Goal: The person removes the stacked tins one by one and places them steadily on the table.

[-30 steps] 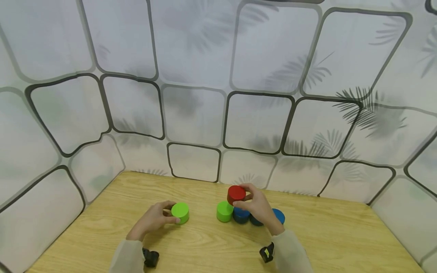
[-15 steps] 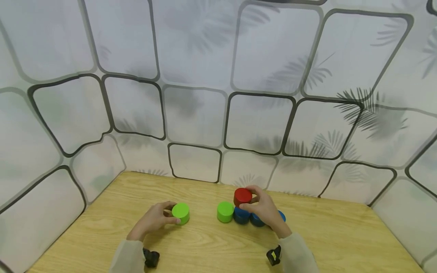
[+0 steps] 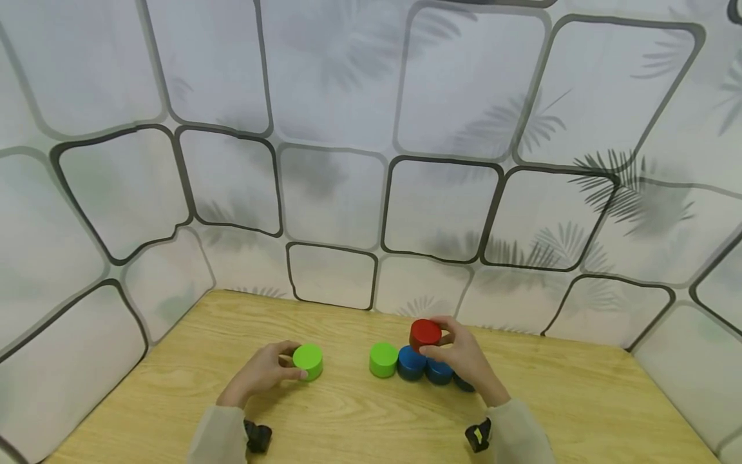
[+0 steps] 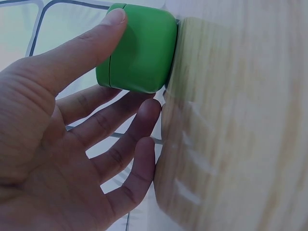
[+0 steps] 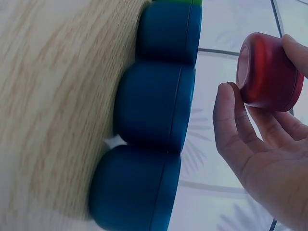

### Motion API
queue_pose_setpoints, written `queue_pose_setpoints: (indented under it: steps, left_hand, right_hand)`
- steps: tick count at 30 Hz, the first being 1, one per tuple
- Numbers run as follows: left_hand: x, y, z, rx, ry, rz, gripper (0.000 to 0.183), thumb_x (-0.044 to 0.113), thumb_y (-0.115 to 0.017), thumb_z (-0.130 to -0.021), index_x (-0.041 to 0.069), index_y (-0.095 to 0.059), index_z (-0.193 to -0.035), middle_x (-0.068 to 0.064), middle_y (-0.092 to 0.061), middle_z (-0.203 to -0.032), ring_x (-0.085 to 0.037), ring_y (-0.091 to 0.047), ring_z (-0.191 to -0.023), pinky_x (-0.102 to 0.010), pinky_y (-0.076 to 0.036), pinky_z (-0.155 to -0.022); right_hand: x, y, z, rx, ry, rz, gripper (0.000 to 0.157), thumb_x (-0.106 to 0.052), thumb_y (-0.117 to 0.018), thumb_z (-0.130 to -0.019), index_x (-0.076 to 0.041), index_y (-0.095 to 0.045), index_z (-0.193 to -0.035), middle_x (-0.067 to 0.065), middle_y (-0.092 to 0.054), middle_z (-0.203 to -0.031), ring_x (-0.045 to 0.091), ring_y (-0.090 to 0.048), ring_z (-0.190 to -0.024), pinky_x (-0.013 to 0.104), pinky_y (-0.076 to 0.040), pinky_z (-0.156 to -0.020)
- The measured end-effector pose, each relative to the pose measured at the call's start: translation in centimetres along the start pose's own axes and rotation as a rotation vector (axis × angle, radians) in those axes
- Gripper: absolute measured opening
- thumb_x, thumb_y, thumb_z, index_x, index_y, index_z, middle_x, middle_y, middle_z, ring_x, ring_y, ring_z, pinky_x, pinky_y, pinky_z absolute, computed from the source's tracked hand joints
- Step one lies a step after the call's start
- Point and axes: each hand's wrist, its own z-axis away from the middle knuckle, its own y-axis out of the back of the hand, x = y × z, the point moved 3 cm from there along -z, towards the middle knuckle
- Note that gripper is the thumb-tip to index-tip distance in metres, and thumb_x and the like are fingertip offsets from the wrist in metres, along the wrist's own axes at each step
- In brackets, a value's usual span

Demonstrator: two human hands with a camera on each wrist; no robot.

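My left hand holds a small round green tin that stands on the table. In the left wrist view the thumb lies on this green tin near its lid seam, and the other fingers are spread loosely below. My right hand grips a red tin between thumb and fingers, lifted above a row of tins. The row has a second green tin at its left end, then three blue tins. In the right wrist view the red tin hangs apart from the nearest blue tin.
The tins stand on a light wooden table. Behind and to both sides rises a pale curtain with a dark grid and leaf pattern. A stretch of table separates the left green tin from the row.
My right hand has moved rightward with the red tin, from near the second green tin to above the blue tins. The left hand stays on its green tin.
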Motion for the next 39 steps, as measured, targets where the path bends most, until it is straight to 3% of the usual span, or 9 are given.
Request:
queue_pose_setpoints:
  steps: [12, 39]
  left_hand:
    - [0.1, 0.1, 0.0, -0.009, -0.004, 0.004, 0.054, 0.009, -0.082, -0.086, -0.011, -0.059, -0.130, -0.021, -0.065, -0.119, -0.040, -0.065, -0.104, -0.051, -0.056, -0.086]
    - [0.0, 0.0, -0.1, -0.003, -0.009, -0.021, 0.053, 0.009, -0.083, -0.085, -0.009, -0.060, -0.130, -0.020, -0.066, -0.118, -0.039, -0.066, -0.102, -0.052, -0.055, -0.088]
  right_hand:
    - [0.5, 1.8, 0.6, 0.033, -0.050, 0.070, 0.056, -0.005, -0.079, -0.087, 0.008, -0.054, -0.135, 0.029, -0.057, -0.132, 0.029, -0.065, -0.094, 0.030, -0.058, -0.068]
    - [1.5, 4.4, 2.0, 0.036, -0.058, 0.061, 0.057, -0.002, -0.079, -0.086, 0.012, -0.051, -0.134, 0.032, -0.059, -0.128, 0.028, -0.066, -0.091, 0.031, -0.059, -0.068]
